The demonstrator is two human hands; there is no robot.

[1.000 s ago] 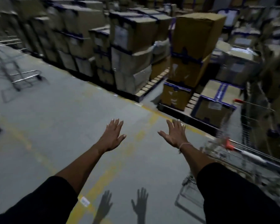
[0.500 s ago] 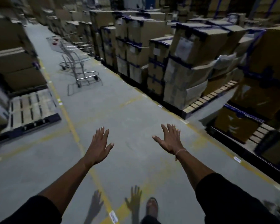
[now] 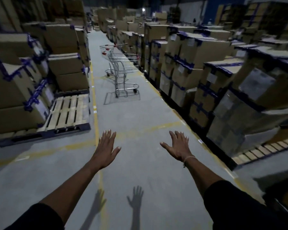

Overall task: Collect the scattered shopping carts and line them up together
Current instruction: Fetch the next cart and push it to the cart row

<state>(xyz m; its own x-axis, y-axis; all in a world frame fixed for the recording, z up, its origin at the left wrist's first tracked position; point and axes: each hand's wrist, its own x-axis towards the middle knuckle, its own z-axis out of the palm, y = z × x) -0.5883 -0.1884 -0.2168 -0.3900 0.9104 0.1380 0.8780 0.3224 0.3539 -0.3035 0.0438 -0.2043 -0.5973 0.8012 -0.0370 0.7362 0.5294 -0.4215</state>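
A silver wire shopping cart (image 3: 121,70) with red handle trim stands alone in the warehouse aisle, well ahead of me and a little left of centre. My left hand (image 3: 106,149) and my right hand (image 3: 177,146) are stretched out in front of me, palms down, fingers straight and spread, holding nothing. Both hands hover over the bare concrete floor, far short of the cart. Their shadows fall on the floor below.
Stacked cardboard boxes (image 3: 198,67) on pallets line the right side of the aisle. More boxes (image 3: 13,83) and a bare wooden pallet (image 3: 66,112) sit on the left. Yellow floor lines (image 3: 95,103) mark the aisle edges.
My view has swung left, away from the carts on the right, so the lone cart now stands straight ahead down the aisle. Both hands stay outstretched and spread.
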